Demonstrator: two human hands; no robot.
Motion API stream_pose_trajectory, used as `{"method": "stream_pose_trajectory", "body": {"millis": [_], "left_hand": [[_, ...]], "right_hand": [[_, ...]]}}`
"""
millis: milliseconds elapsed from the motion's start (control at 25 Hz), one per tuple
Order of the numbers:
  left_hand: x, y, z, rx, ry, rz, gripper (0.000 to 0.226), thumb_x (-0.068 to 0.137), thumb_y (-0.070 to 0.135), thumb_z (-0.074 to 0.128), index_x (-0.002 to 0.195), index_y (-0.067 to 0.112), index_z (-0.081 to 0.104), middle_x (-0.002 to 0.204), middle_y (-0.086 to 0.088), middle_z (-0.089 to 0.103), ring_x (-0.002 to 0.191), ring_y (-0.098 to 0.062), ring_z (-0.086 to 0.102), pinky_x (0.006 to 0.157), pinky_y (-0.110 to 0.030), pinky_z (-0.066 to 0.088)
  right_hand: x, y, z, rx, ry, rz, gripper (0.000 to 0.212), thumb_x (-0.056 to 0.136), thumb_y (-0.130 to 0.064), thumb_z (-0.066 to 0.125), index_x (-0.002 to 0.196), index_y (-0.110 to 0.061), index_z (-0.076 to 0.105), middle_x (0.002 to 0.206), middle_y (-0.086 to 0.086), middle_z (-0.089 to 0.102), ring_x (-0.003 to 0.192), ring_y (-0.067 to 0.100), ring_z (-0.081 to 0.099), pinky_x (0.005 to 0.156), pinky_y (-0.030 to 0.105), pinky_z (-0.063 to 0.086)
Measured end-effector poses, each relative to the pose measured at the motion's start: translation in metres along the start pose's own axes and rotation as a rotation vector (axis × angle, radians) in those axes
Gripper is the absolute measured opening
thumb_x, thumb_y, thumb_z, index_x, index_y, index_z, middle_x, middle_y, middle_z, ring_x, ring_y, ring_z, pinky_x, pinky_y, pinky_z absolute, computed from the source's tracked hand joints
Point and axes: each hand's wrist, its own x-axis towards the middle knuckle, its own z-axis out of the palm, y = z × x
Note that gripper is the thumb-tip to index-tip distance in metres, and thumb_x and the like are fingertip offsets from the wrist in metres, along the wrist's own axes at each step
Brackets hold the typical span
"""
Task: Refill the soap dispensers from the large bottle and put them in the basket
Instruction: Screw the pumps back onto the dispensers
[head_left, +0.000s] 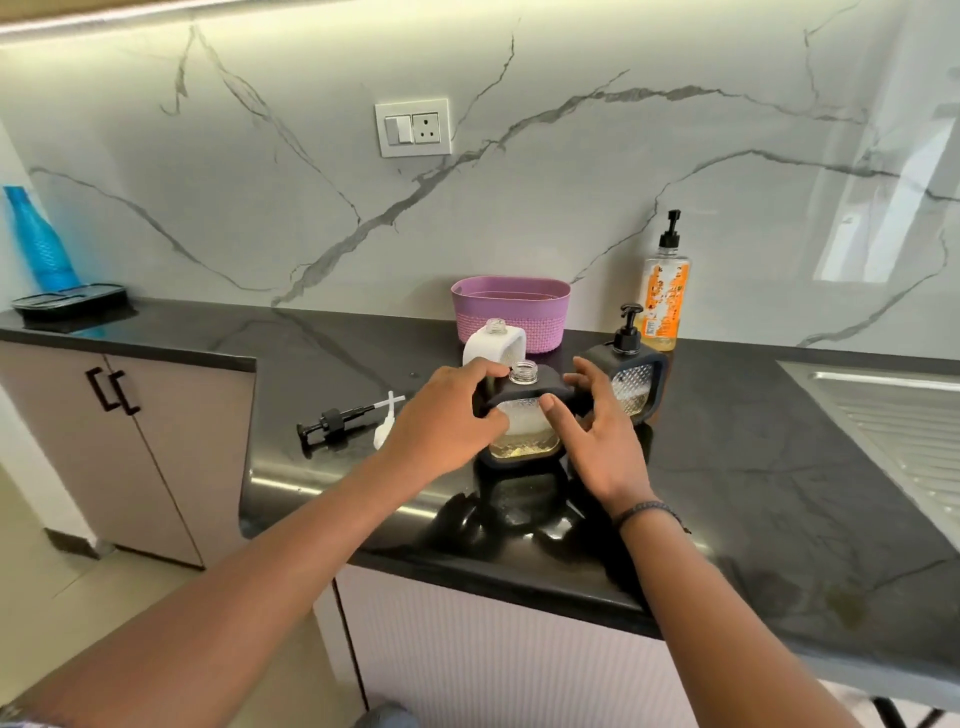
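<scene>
1. Position. Both hands clamp the dark dispenser (524, 444), which stands upright on the desk (753, 467) between them. My left hand (447, 415) curls over its upper left shoulder. My right hand (602, 441) sets the thumb on the glass front and wraps the fingers round the right side.

2. Condition of the part. The neck is open, with no pump fitted. Amber soap fills only the bottom of the glass, with pale foam above it.

3. Surroundings.
- White dispenser (498, 345): just beyond my left hand, neck also open.
- Capped dispenser (636, 382): just beyond my right hand, pump fitted, soap low.
- Basket (511, 317): behind the white dispenser, against the wall. No dispenser shows inside it.
- Large bottle (666, 296): farther beyond my right hand, by the wall, pump on.
- Black pump (330, 423) and white pump (384, 423): lying on the desk left of my left hand.

4. Step in hand. I judge this to be the setup for refilling: the dark dispenser is being placed and steadied, and no pour has begun.

5. Next move, as I judge it. Keep the left hand on the dark dispenser. Free the right hand, reach past the capped dispenser for the large bottle, and open it. The neck is narrow, so the pour calls for a slow, centred stream.
</scene>
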Motion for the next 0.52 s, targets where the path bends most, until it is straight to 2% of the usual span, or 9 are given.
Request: {"method": "stream_pose_trajectory", "body": {"millis": [40, 120, 160, 240, 320, 440, 520], "left_hand": [[-0.002, -0.005, -0.006, -0.043, -0.052, 0.029, 0.051, 0.091, 0.03, 0.067, 0.139, 0.039, 0.053, 0.125, 0.004, 0.055, 0.094, -0.007, 0.058, 0.086, -0.029, 0.043], [-0.003, -0.018, -0.018, -0.127, -0.106, 0.092, 0.046, 0.095, 0.029, 0.067, 0.138, 0.04, 0.057, 0.137, 0.012, 0.053, 0.115, -0.004, 0.052, 0.097, -0.028, 0.039], [-0.002, -0.031, -0.025, -0.177, -0.078, 0.09, 0.041, 0.096, 0.03, 0.065, 0.135, 0.041, 0.059, 0.139, 0.014, 0.054, 0.124, -0.004, 0.048, 0.102, -0.029, 0.038], [0.001, -0.062, -0.041, -0.237, 0.049, -0.02, 0.03, 0.097, 0.032, 0.063, 0.125, 0.043, 0.064, 0.132, 0.012, 0.058, 0.125, -0.007, 0.052, 0.103, -0.031, 0.04], [0.005, -0.103, -0.055, -0.057, 0.137, -0.172, 0.029, 0.095, 0.036, 0.061, 0.122, 0.044, 0.064, 0.132, 0.008, 0.063, 0.131, -0.014, 0.053, 0.106, -0.038, 0.042], [-0.003, -0.148, -0.064, 0.327, 0.01, -0.379, 0.045, 0.095, 0.043, 0.062, 0.138, 0.031, 0.059, 0.137, 0.005, 0.064, 0.139, -0.025, 0.043, 0.112, -0.045, 0.033], [-0.01, -0.163, -0.061, 0.387, -0.039, -0.419, 0.047, 0.094, 0.048, 0.064, 0.137, 0.031, 0.059, 0.133, 0.006, 0.067, 0.137, -0.025, 0.044, 0.11, -0.044, 0.033]], "right_hand": [[-0.001, 0.001, -0.001, 0.03, -0.024, -0.016, 0.079, 0.08, -0.08, 0.052, 0.148, -0.039, 0.046, 0.142, -0.017, 0.056, 0.126, 0.008, 0.056, 0.107, 0.044, 0.049], [-0.003, 0.0, -0.003, 0.071, -0.039, -0.042, 0.074, 0.081, -0.08, 0.056, 0.141, -0.036, 0.056, 0.136, -0.017, 0.058, 0.126, 0.006, 0.054, 0.109, 0.041, 0.048], [-0.005, -0.002, -0.004, 0.081, -0.046, -0.05, 0.073, 0.081, -0.08, 0.06, 0.138, -0.035, 0.058, 0.133, -0.016, 0.058, 0.124, 0.007, 0.054, 0.108, 0.04, 0.048], [-0.008, -0.004, -0.004, 0.088, -0.073, -0.065, 0.07, 0.08, -0.077, 0.063, 0.135, -0.033, 0.06, 0.128, -0.015, 0.061, 0.119, 0.009, 0.057, 0.105, 0.037, 0.049], [-0.011, -0.006, -0.002, 0.108, -0.101, -0.085, 0.064, 0.079, -0.078, 0.065, 0.127, -0.036, 0.062, 0.119, -0.016, 0.067, 0.108, 0.008, 0.063, 0.095, 0.035, 0.053], [-0.013, -0.007, -0.001, 0.139, -0.129, -0.118, 0.056, 0.076, -0.081, 0.061, 0.117, -0.043, 0.063, 0.105, -0.015, 0.07, 0.093, 0.004, 0.064, 0.083, 0.029, 0.051], [-0.014, -0.007, -0.002, 0.146, -0.142, -0.133, 0.064, 0.075, -0.086, 0.058, 0.12, -0.041, 0.064, 0.104, -0.014, 0.072, 0.092, 0.005, 0.065, 0.082, 0.028, 0.05]]}}
